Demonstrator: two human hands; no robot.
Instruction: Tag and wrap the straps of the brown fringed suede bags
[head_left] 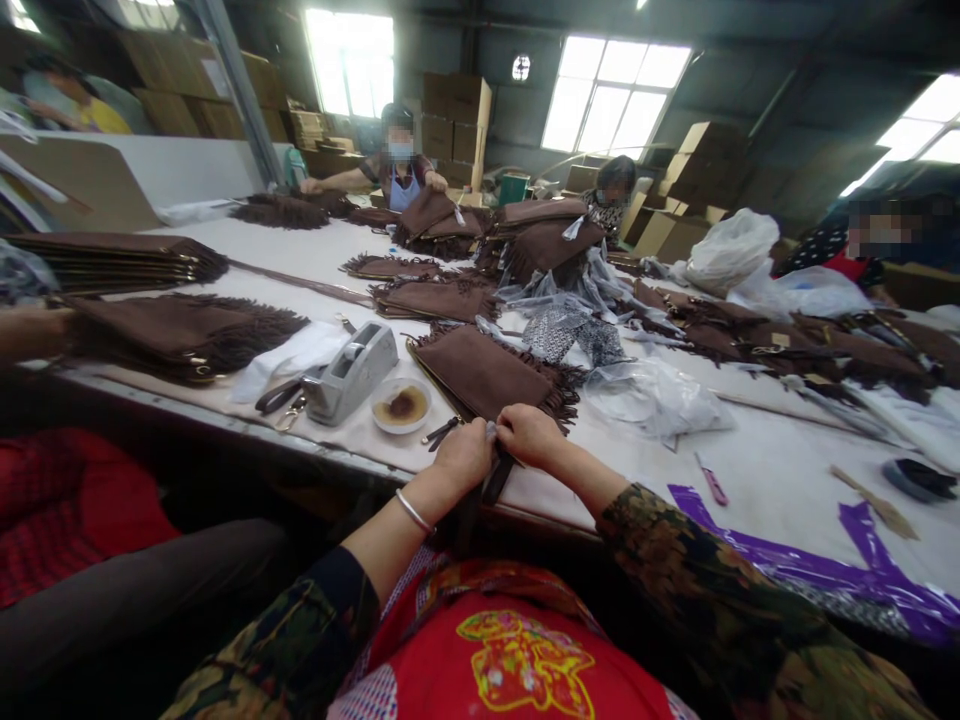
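Note:
My left hand (463,458) and my right hand (527,434) are close together at the table's front edge, both closed with pinched fingers. Between them is a small greyish piece at the end of a dark brown strap (498,480), which hangs over the edge. Exactly which fingers hold the strap is too small to tell. Just beyond my hands lies a brown fringed pouch (484,372) with a gold zipper along its left side. A short dark strap with a metal clasp (442,432) lies left of my left hand.
Left of the pouch stand a white bowl (401,405) with brown residue and a grey tape dispenser (354,372). Stacked pouches (544,235), clear plastic (652,398), a pink cutter (711,480) and purple plastic (795,560) lie around. Other people work across and at left.

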